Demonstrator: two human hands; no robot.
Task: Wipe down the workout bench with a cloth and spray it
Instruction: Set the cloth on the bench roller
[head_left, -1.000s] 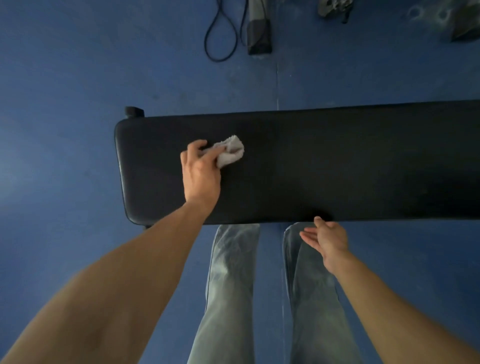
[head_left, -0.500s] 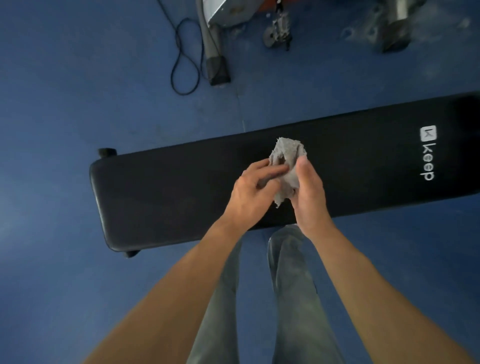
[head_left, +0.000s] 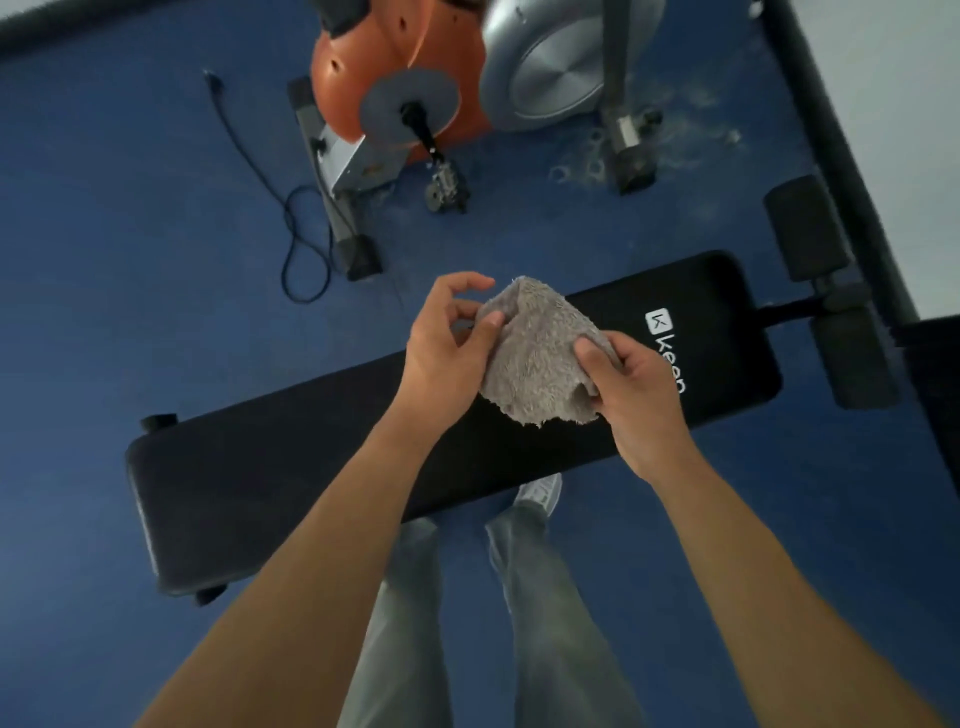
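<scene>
Both hands hold the grey cloth (head_left: 540, 353) up above the black bench (head_left: 291, 467), spread between them. The left hand (head_left: 441, 358) pinches its near-left edge with curled fingers; the right hand (head_left: 634, 395) grips the opposite edge, just before the bench's white logo (head_left: 662, 332).

One wide-angle view, from the person's head, looks steeply down. The left hand (head_left: 441, 358) and right hand (head_left: 639, 400) sit close, at frame centre; the workout bench (head_left: 285, 483) crosses diagonally below them, farther off. Edges seem bent by the lens.
</scene>
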